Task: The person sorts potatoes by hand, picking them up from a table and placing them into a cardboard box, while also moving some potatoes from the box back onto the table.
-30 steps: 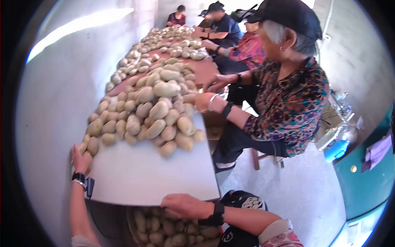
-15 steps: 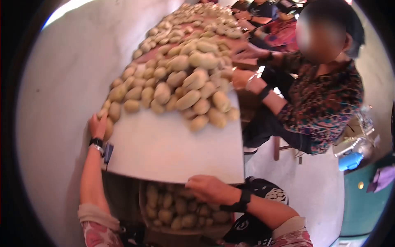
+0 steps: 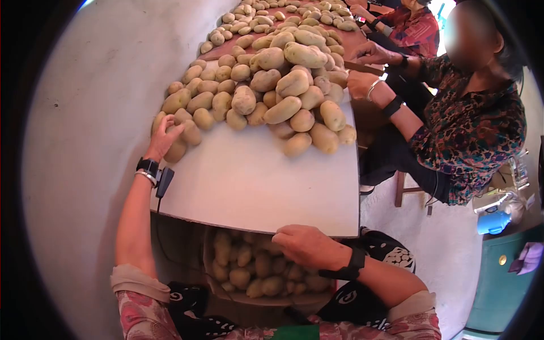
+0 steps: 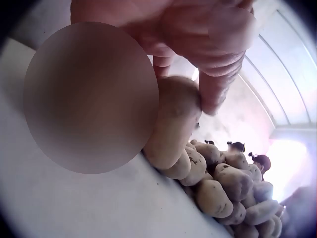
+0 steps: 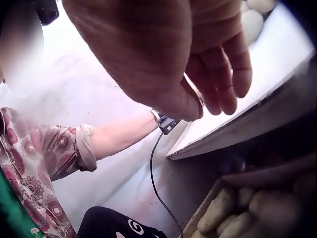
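A large heap of tan potatoes [image 3: 266, 85] lies across the white tabletop [image 3: 255, 181]. My left hand [image 3: 163, 140] is at the heap's near left corner, next to the wall. In the left wrist view its fingers [image 4: 218, 89] curl over an oblong potato [image 4: 173, 121] and touch it on either side; a blurred round patch hides what is beside it. My right hand [image 3: 309, 245] is at the table's near edge, above a container of potatoes [image 3: 255, 266]. In the right wrist view its fingers [image 5: 241, 74] hang loosely bent, holding nothing.
A person in a patterned shirt [image 3: 453, 141] sits along the right side, hands close to the heap. More potatoes [image 3: 255, 22] spread over the reddish far tabletop. The pale wall [image 3: 85, 170] runs along the left. A black cable [image 5: 156, 183] hangs below my left wrist.
The head view has tilted down and swung left. My left hand has shifted from the outer side of the corner potatoes to over them, fingers bent inward. The right hand stays by the near edge.
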Motion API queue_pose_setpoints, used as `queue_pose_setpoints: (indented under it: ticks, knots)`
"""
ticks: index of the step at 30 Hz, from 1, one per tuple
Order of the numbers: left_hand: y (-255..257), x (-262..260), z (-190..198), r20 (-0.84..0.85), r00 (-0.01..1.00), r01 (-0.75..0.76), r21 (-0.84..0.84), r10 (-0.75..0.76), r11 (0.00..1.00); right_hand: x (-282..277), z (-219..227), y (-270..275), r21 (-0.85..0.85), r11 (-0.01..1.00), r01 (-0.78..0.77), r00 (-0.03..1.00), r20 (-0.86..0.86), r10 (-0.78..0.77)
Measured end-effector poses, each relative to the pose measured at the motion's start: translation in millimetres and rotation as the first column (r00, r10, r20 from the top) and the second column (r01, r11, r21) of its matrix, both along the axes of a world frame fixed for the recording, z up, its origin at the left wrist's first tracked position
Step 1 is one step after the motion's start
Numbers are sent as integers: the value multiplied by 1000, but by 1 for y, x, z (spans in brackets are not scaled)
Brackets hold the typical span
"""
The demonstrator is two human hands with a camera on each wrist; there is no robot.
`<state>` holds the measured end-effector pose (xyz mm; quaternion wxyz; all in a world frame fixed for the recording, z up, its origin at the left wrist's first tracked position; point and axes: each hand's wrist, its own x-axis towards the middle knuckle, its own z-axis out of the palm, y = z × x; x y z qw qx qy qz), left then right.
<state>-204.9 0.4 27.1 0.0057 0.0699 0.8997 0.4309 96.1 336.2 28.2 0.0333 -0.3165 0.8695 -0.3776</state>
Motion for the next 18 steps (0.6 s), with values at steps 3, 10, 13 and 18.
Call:
queue_pose_setpoints:
  ticks: [3, 10, 13, 18]
  knots:
    - [-2, -22, -25, -70, 978, 172, -272, -197, 947, 1, -2, 0, 1, 1000, 21, 1000, 7, -21]
    - [35, -10, 16, 155, 988, 84, -471, -12, 878, 4, -7, 3, -3, 1000, 14, 999, -38, -14]
    - [45, -8, 22, 172, 985, 116, -532, -27, 839, 9, -6, 4, -15, 1000, 16, 999, -50, -17]
    - [36, -6, 10, 137, 989, 110, -456, -53, 883, 13, -7, 9, -35, 999, 23, 996, -89, -26]
